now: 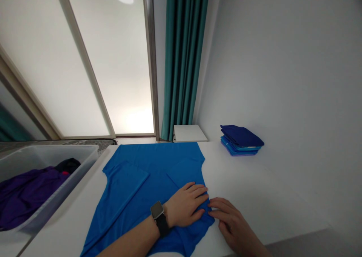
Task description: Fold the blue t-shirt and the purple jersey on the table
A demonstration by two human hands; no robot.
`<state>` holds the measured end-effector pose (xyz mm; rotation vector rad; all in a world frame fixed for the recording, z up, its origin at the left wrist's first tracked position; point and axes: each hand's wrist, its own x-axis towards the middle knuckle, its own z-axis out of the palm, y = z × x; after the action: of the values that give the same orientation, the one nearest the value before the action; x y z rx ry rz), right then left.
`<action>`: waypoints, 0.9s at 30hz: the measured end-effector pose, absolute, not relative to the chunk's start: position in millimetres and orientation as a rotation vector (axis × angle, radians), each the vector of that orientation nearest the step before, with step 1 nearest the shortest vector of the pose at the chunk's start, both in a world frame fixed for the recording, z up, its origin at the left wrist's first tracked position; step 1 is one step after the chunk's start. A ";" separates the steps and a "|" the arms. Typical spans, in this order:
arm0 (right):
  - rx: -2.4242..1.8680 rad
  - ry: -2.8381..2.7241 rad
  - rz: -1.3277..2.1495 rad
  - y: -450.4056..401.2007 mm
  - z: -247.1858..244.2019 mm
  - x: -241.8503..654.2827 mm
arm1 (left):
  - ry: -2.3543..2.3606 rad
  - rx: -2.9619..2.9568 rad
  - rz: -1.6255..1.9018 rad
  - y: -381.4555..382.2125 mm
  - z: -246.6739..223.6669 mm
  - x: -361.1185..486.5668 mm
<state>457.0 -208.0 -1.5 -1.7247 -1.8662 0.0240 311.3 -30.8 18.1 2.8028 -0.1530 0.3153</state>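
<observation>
At the blue shirt (147, 174), left hand (185, 205) and right hand (230, 221) rest flat

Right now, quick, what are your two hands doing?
Left hand: open, flat on the blue T-shirt.
Right hand: open, fingers touching the shirt's edge, no clear grip.

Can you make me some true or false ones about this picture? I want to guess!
1. The left hand wears a watch. True.
2. The curtain is red. False: the curtain is teal.
3. The purple cloth lies in the see-through bin. True.
4. The folded stack is on the floor. False: the folded stack sits on the white table.
5. The blue shirt is crumpled in a ball. False: the blue shirt lies spread out on the table.
</observation>
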 end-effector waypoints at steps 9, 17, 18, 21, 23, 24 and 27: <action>-1.736 -1.861 0.031 -207.7 1.5 455.1 | -0.278 2.852 0.331 -27.7 24.9 310.7; -1.716 -1.899 0.052 -208.4 4.7 453.1 | -0.415 2.977 0.332 -25.6 29.8 309.6; -1.715 -1.904 0.054 -208.2 5.4 452.5 | -0.427 2.981 0.331 -26.0 30.3 309.5; -1.718 -1.904 0.047 -207.7 7.1 450.5 | -0.454 2.972 0.332 -27.5 30.7 309.3; -1.708 -1.905 0.030 -207.8 7.8 449.6 | -0.464 2.945 0.327 -28.0 30.2 309.1; -1.696 -1.909 0.020 -208.1 8.1 449.4 | -0.466 2.930 0.327 -28.0 29.8 309.0; -1.651 -1.930 -0.006 -209.3 9.2 449.0 | -0.465 2.889 0.326 -27.3 28.6 308.5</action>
<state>449.0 -209.3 9.2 -1.6513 -1.9297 -0.0057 308.5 -27.3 28.6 2.8893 -0.4649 0.3262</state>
